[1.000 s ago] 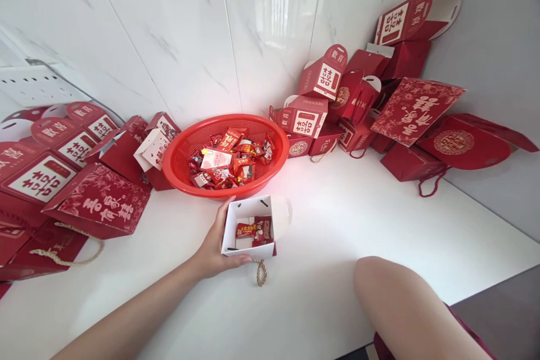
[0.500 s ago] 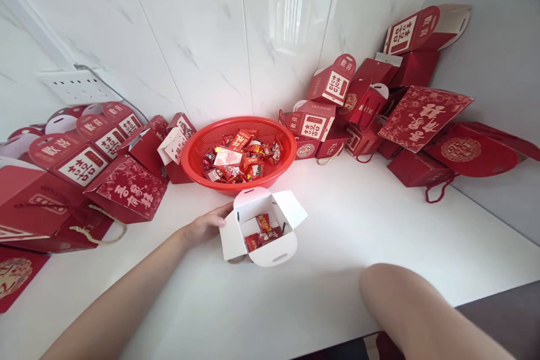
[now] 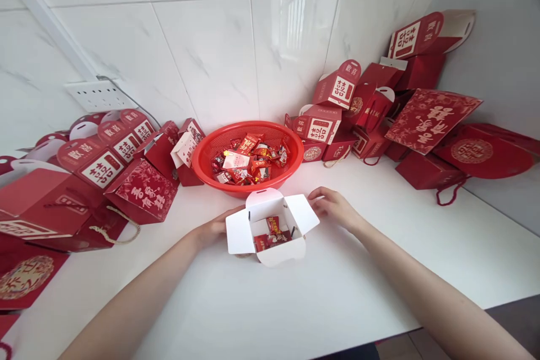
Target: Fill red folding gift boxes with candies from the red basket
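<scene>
A candy box (image 3: 278, 211) with a white inside stands on the white counter, its top flaps folded outward. Several red-wrapped candies (image 3: 272, 234) lie at its bottom. My left hand (image 3: 211, 229) is against the box's left side, its fingers hidden behind the left flap. On the other side, my right hand (image 3: 335, 209) has its fingers bent and apart beside the right flap; whether they touch it I cannot tell. Just behind the box sits a red plastic basket (image 3: 198, 166) holding many wrapped candies and a pale pink packet (image 3: 236, 160).
Red gift boxes (image 3: 95, 166) with white lettering crowd the counter's left side. More red boxes (image 3: 324, 126) are stacked at the right, against the wall. A socket strip (image 3: 95, 95) with a cable is on the tiled wall (image 3: 211, 56).
My right hand has come from the lower right up to the box's right flap. My left thumb no longer shows on the left flap. The view has shifted slightly.
</scene>
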A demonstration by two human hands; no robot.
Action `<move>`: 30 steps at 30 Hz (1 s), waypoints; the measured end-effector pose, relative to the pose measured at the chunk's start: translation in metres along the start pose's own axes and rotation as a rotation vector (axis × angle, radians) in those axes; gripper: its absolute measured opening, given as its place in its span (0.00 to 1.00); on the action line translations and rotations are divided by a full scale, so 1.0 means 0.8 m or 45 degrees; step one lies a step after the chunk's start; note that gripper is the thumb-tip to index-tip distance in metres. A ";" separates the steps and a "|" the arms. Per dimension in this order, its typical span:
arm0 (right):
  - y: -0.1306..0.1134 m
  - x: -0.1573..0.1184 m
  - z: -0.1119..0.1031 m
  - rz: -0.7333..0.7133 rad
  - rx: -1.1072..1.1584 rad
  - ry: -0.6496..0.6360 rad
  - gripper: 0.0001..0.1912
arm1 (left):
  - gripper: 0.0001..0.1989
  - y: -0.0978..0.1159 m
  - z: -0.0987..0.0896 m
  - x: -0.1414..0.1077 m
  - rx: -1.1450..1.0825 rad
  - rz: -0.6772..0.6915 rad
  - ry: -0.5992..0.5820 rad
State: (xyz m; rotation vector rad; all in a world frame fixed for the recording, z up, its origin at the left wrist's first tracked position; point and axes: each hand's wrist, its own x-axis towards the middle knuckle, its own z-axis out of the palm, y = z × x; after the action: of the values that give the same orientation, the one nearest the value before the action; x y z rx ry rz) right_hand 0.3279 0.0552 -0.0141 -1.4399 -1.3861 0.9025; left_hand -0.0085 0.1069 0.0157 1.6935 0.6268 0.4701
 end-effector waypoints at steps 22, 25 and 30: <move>-0.027 -0.072 0.051 -0.757 -0.327 -0.317 0.48 | 0.32 -0.012 0.044 0.009 -0.576 -0.146 0.045; -0.031 -0.070 0.050 -1.021 -0.468 -0.362 0.47 | 0.30 -0.015 0.048 0.011 -0.642 -0.051 0.097; -0.040 -0.066 0.049 -1.034 -0.378 -0.231 0.25 | 0.25 -0.009 0.058 0.013 -0.588 0.099 0.145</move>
State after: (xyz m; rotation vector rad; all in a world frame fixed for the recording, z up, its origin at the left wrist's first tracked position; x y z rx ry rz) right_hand 0.2755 0.0057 -0.0008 -0.8526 -2.0783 0.3050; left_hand 0.0272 0.0798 -0.0014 1.2610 0.4889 0.7116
